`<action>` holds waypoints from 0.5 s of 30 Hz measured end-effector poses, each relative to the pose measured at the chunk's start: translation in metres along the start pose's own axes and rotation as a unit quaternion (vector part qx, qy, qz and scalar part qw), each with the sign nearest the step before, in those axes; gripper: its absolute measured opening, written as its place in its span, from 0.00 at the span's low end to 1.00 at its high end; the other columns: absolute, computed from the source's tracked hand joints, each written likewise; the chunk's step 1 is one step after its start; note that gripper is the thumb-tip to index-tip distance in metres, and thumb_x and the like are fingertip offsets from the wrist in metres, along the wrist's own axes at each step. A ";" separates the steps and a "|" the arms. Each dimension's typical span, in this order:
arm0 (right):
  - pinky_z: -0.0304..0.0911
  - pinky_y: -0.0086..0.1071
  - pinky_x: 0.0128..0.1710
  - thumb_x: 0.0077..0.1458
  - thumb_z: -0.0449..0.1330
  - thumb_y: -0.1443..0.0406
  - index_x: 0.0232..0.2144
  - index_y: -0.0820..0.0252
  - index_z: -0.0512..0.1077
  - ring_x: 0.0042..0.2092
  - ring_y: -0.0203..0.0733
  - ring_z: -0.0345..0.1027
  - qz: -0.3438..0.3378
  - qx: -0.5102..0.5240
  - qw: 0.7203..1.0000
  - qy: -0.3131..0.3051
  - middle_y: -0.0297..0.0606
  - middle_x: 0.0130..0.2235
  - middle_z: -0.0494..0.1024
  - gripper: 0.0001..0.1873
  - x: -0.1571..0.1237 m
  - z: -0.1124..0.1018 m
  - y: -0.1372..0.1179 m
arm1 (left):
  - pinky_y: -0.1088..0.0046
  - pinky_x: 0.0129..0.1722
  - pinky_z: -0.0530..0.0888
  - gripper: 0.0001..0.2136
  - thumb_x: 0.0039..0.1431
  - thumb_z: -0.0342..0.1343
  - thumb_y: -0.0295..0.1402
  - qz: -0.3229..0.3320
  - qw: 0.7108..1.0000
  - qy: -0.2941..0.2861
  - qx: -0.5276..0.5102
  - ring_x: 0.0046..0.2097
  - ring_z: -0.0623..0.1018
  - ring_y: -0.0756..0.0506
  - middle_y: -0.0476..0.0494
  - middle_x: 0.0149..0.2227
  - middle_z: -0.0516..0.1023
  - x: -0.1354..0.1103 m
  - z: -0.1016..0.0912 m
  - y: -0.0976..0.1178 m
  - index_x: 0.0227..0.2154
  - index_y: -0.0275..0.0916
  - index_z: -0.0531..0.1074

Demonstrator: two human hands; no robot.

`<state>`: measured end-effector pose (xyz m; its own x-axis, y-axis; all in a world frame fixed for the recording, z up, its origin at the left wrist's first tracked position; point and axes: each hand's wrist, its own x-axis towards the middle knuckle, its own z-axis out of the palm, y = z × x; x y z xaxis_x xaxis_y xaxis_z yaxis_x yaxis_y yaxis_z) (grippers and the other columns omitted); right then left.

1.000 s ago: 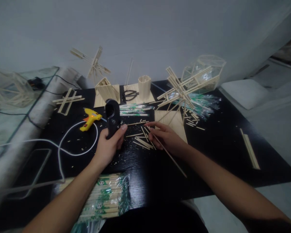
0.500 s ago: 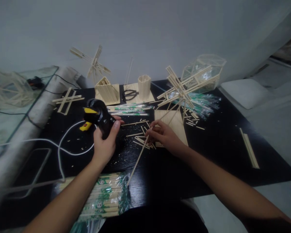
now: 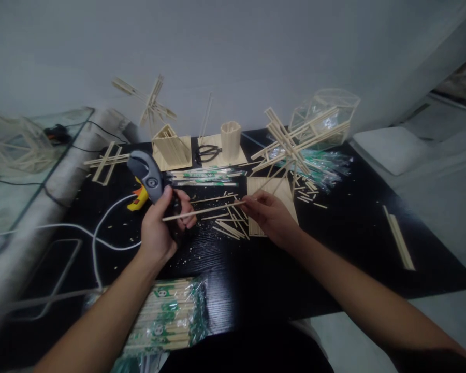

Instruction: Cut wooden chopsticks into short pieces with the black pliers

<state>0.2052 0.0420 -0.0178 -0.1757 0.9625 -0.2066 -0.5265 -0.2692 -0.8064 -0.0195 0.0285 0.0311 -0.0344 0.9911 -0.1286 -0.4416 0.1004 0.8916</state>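
Observation:
My left hand (image 3: 161, 228) is closed round a black and grey cutting tool (image 3: 149, 176), held up above the black table (image 3: 256, 280). My right hand (image 3: 270, 215) pinches one end of a long thin wooden stick (image 3: 204, 211). The stick lies almost level and its free end reaches across to my left hand's fingers. Under both hands lies a scatter of short cut stick pieces (image 3: 229, 225). A flat wooden panel (image 3: 274, 191) sits just beyond my right hand.
A yellow glue gun (image 3: 140, 197) with a white cord (image 3: 97, 233) lies left of the tool. Wrapped chopstick packs (image 3: 166, 321) sit at the near edge. Stick models (image 3: 291, 142), a stick cup (image 3: 231, 140), scissors (image 3: 207, 152) and a clear bag (image 3: 326, 116) stand at the back.
My right hand swung the long stick from pointing toward me to lying level, its tip at my left hand. My left hand tilted and raised the cutting tool.

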 end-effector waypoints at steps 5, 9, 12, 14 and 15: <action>0.73 0.37 0.40 0.49 0.73 0.56 0.28 0.58 0.69 0.36 0.41 0.78 -0.055 -0.165 0.985 -0.011 0.35 0.31 0.80 0.18 -0.004 0.000 0.005 | 0.76 0.22 0.67 0.14 0.57 0.60 0.44 0.002 0.998 0.041 -0.042 0.23 0.68 0.51 0.47 0.21 0.70 0.007 -0.006 0.003 0.28 0.36 0.76; 0.68 0.39 0.39 0.53 0.71 0.61 0.30 0.57 0.71 0.35 0.42 0.73 -0.144 -0.421 0.895 -0.021 0.36 0.32 0.79 0.12 -0.006 -0.004 0.011 | 0.76 0.24 0.69 0.07 0.51 0.65 0.31 0.060 0.995 0.075 -0.016 0.25 0.69 0.52 0.49 0.23 0.72 0.008 -0.007 0.000 0.33 0.34 0.78; 0.66 0.41 0.44 0.53 0.70 0.69 0.37 0.57 0.72 0.40 0.46 0.71 -0.195 -0.569 0.797 -0.056 0.39 0.36 0.79 0.11 -0.005 -0.007 0.016 | 0.75 0.26 0.69 0.07 0.53 0.66 0.31 0.114 0.988 0.100 0.022 0.25 0.70 0.52 0.50 0.23 0.72 0.006 -0.004 -0.002 0.32 0.34 0.78; 0.65 0.43 0.47 0.56 0.67 0.72 0.43 0.59 0.72 0.42 0.48 0.71 -0.205 -0.619 0.753 -0.089 0.41 0.37 0.79 0.13 -0.004 -0.008 0.019 | 0.75 0.26 0.70 0.07 0.54 0.67 0.32 0.136 0.984 0.103 0.042 0.26 0.71 0.52 0.51 0.23 0.71 0.004 -0.003 -0.003 0.31 0.35 0.77; 0.64 0.44 0.48 0.58 0.65 0.72 0.45 0.60 0.72 0.42 0.49 0.71 -0.206 -0.635 0.738 -0.103 0.41 0.37 0.80 0.13 -0.004 -0.009 0.020 | 0.75 0.27 0.70 0.07 0.55 0.67 0.33 0.144 0.983 0.104 0.050 0.26 0.71 0.52 0.51 0.23 0.71 0.004 -0.003 -0.003 0.30 0.36 0.76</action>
<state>0.2022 0.0333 -0.0383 -0.4097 0.8935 0.1838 0.6095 0.4181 -0.6736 -0.0207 0.0314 0.0264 -0.3316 0.9415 0.0597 -0.2962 -0.1640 0.9409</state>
